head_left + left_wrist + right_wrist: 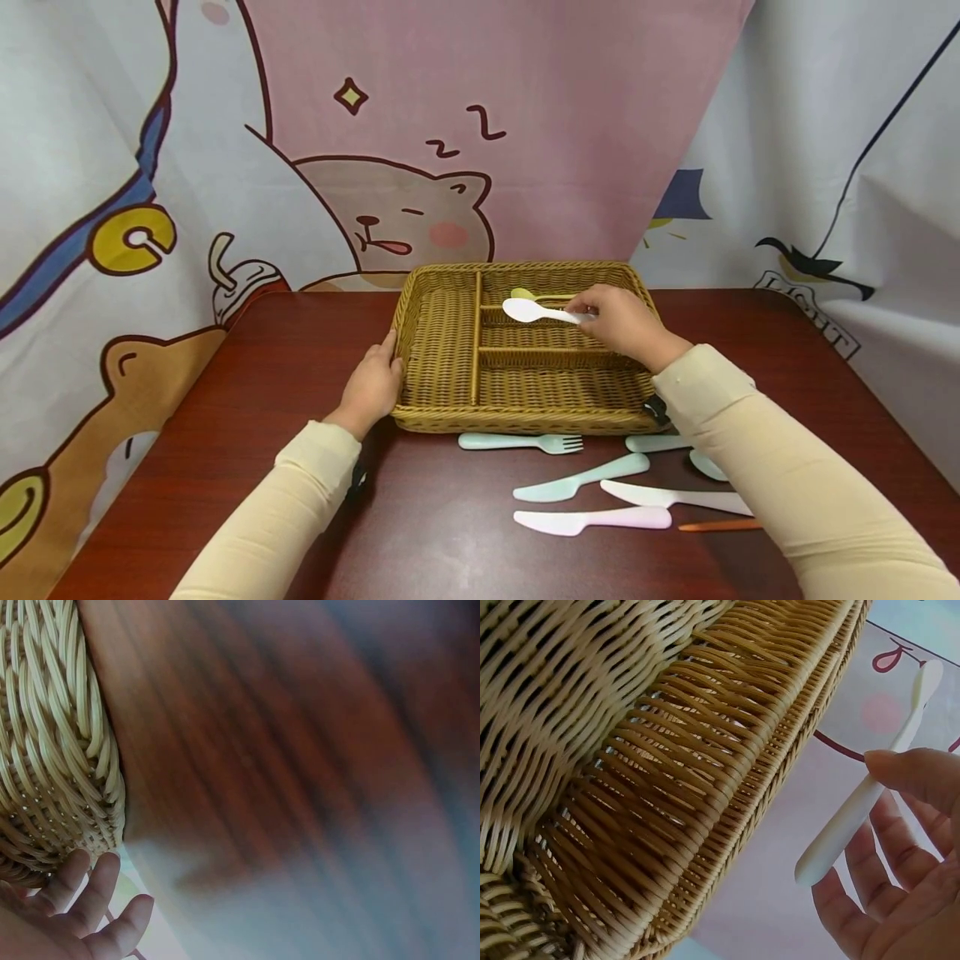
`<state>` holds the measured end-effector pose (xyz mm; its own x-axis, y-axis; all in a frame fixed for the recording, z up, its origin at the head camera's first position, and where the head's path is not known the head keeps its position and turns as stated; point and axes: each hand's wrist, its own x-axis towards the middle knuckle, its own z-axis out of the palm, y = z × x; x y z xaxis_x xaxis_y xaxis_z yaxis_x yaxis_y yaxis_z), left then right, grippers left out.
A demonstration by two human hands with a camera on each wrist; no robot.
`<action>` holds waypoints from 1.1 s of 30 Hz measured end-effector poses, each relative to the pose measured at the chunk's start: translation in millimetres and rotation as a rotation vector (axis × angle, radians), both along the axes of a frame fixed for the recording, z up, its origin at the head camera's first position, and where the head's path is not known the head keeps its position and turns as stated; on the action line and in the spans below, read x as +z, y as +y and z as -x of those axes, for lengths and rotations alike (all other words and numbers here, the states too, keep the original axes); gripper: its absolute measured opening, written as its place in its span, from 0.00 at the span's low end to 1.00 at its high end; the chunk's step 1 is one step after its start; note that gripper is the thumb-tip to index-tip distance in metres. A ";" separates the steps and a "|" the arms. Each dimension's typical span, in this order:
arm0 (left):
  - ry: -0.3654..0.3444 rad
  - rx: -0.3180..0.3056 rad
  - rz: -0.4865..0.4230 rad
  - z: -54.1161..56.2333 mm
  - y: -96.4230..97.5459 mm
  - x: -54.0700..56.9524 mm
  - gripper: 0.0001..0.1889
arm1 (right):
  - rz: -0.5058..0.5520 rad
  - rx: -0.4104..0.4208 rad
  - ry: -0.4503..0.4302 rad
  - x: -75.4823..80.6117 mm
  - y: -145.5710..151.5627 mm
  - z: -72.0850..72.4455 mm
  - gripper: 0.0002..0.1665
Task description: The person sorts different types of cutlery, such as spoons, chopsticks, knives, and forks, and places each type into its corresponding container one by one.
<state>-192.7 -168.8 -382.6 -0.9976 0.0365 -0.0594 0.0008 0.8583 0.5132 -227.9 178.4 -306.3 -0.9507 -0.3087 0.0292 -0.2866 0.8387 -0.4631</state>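
Note:
A wicker basket (525, 414) with several compartments stands on the table. My left hand (373, 383) touches its left side; in the left wrist view, the fingers (101, 889) lie extended near the woven wall (64, 727). Above the middle right compartment, my right hand (622, 325) holds a white spoon (525, 311) by its handle, bowl pointing left. The right wrist view shows thumb and fingers pinching the spoon (844, 825) beyond a woven divider (697, 765). Behind it, a yellow spoon (522, 294) lies in the back right compartment, partly hidden.
In front of the basket lie a pale green fork (498, 442), a pale green knife (547, 489), a pink knife (630, 518), a white knife (637, 493) and an orange piece (716, 526). My right sleeve partly covers a green spoon (707, 465). A printed curtain (570, 150) hangs behind.

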 end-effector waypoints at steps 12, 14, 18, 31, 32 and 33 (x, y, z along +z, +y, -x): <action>0.013 0.001 0.001 0.1 -0.6 -1.9 0.30 | 0.001 0.010 0.009 1.3 -0.1 11.7 0.17; 0.014 0.003 0.000 -0.1 -0.3 -1.5 0.30 | -0.001 0.008 0.019 2.3 -0.8 13.5 0.17; 0.015 0.007 -0.002 0.3 0.0 -1.4 0.30 | -0.024 -0.009 0.030 2.7 -2.1 17.9 0.16; 0.047 0.021 0.008 2.5 0.5 -4.2 0.29 | -0.087 -0.032 0.032 -7.4 -3.5 33.7 0.17; 0.044 0.022 0.006 2.3 0.6 -4.1 0.29 | -0.099 -0.033 0.037 -8.1 -3.6 34.5 0.17; 0.042 0.023 0.003 2.1 0.6 -3.9 0.29 | -0.111 -0.033 0.041 -8.6 -3.7 35.2 0.18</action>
<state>-194.8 -168.2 -386.5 -0.9998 0.0129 -0.0173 0.0023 0.8599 0.5105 -263.2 174.8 -315.0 -0.9591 -0.2808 0.0358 -0.2749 0.8934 -0.3553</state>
